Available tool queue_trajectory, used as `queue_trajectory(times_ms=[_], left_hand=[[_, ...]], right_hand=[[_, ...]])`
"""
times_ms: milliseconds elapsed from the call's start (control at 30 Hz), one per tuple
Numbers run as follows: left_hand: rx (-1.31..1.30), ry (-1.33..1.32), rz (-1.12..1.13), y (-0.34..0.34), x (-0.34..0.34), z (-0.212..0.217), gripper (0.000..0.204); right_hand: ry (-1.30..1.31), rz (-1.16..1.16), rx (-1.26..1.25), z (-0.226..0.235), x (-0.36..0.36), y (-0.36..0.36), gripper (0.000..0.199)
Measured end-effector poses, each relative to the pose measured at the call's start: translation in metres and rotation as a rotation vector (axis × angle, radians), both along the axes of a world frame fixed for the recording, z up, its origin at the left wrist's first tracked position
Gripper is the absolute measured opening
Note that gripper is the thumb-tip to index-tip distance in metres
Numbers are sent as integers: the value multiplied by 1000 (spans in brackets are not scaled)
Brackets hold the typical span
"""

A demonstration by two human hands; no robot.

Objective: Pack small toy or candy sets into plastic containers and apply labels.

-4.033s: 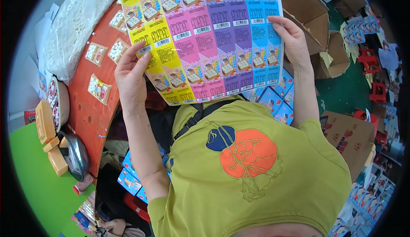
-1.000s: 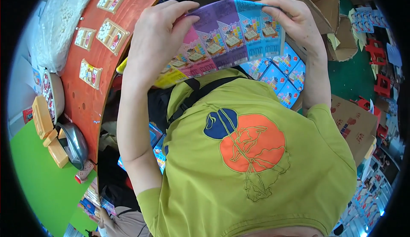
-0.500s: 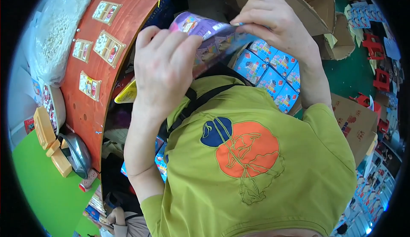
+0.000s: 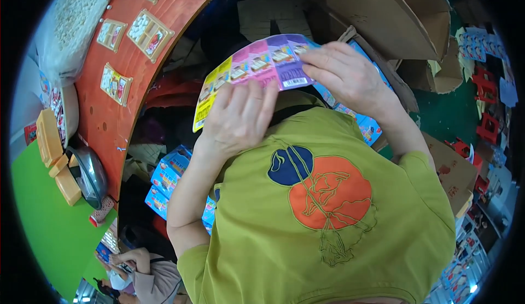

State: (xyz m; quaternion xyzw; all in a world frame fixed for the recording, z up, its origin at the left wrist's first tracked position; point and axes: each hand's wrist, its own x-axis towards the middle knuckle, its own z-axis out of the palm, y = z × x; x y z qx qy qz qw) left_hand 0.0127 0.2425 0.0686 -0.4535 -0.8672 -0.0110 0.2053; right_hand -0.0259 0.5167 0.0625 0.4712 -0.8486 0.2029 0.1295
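Observation:
A printed cardboard sheet (image 4: 257, 66) with yellow, pink and purple panels curves across in front of my chest. On its lower edge my left hand (image 4: 238, 115) has its fingers curled over the sheet, thumb hidden. At the purple right end, my right hand (image 4: 344, 74) pinches the sheet's edge between thumb and fingers. Blue printed boxes (image 4: 358, 122) sit partly hidden beneath my right forearm. More blue boxes (image 4: 169, 172) are stacked to the left of my left forearm.
A red-brown table (image 4: 93, 118) at the left bears small framed trays (image 4: 150, 36) and a bag of white pellets (image 4: 82, 22). Open cardboard cartons (image 4: 383, 14) stand at the far right. Red stools (image 4: 485, 104) are beyond them. Another person (image 4: 156, 276) is at the lower left.
The sheet was bent with its yellow end hanging; now it is spread wider, its printed face showing. My left hand has moved right and down, my right hand lower.

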Motion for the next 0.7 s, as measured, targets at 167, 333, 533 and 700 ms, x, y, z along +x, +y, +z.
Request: queue_trajectory(times_ms=[167, 333, 533, 700], left_hand=[[121, -227, 93, -50, 30, -33, 35], [359, -369, 178, -68, 31, -37, 28], [1021, -865, 590, -86, 9, -6, 10], [1063, -795, 467, -77, -18, 10, 12]], right_hand=[[-185, 108, 100, -23, 20, 1, 27], [-263, 88, 21, -28, 2, 5, 28], [-454, 31, 108, -6, -52, 3, 23], [-308, 259, 10, 26, -93, -55, 42]])
